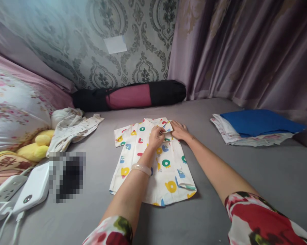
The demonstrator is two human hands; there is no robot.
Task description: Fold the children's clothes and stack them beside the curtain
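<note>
A white short-sleeved shirt (133, 163) with colourful letter prints lies spread on the grey bed sheet, its hem toward me. Its left sleeve sticks out flat, while the right side is turned inward and that sleeve lies across the upper front. My left hand (157, 136), a pale bangle on its wrist, is closed in a pinch on the shirt's fabric at that sleeve. Beside it, my right hand (179, 130) lies open with fingers stretched out, touching the shirt's upper right edge; some fingertips are hard to make out.
Folded clothes with a blue piece (260, 122) on top lie at right. A black and maroon bag (129, 96) rests along the wall. At left are a crumpled light garment (71, 129), a yellow plush toy (38, 148), a white power bank (32, 189) and a power strip (6, 190).
</note>
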